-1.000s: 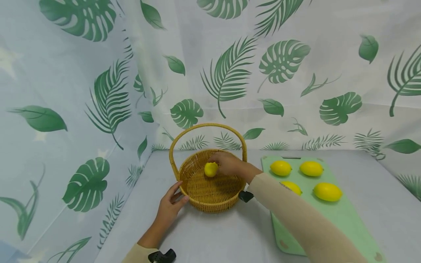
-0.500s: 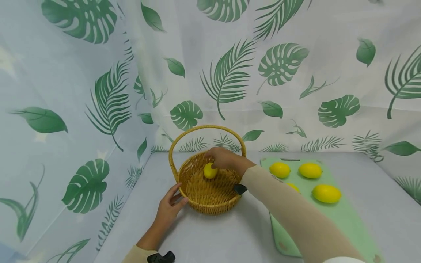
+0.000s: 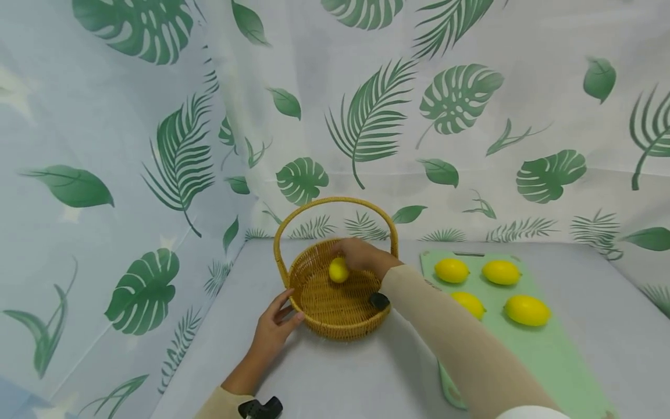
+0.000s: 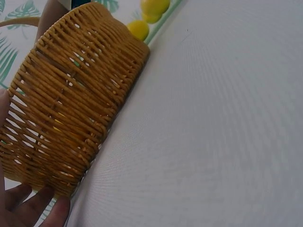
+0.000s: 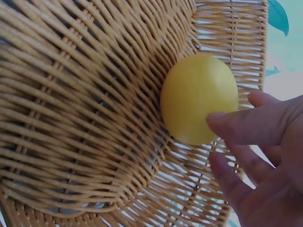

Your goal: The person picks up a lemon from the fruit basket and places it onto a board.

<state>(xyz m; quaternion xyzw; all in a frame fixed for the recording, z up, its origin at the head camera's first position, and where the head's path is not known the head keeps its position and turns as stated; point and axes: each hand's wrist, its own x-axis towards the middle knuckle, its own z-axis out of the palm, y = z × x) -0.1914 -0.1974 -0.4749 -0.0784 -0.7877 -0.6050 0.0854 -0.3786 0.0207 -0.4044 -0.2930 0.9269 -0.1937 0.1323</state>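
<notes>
A round wicker basket [image 3: 335, 311] with a tall arched handle stands on the table. My left hand [image 3: 272, 329] rests against its left outer side, fingers spread and touching the wicker near the rim. In the left wrist view, fingertips [image 4: 59, 210] lie at the basket's edge. Inside the basket is one yellow lemon [image 5: 194, 90], near the far wall. My right hand [image 3: 358, 256] reaches in over the right rim. Seen from the right wrist, the thumb [image 5: 227, 124] overlaps the lemon, while the other fingers stay loosely spread beside it, not wrapped round it.
On the right lies a pale green cutting board [image 3: 544, 361]. Several lemons rest on it, among them a front lemon [image 3: 527, 310] and a back lemon [image 3: 501, 272]; the right sleeve crosses the board. Leaf-printed cloth [image 3: 366, 128] hangs behind and on the left.
My right hand lifted slightly off the lemon, then lowered beside it again. The lemon keeps its place in the basket. My left hand stays against the basket; the head view shifted slightly.
</notes>
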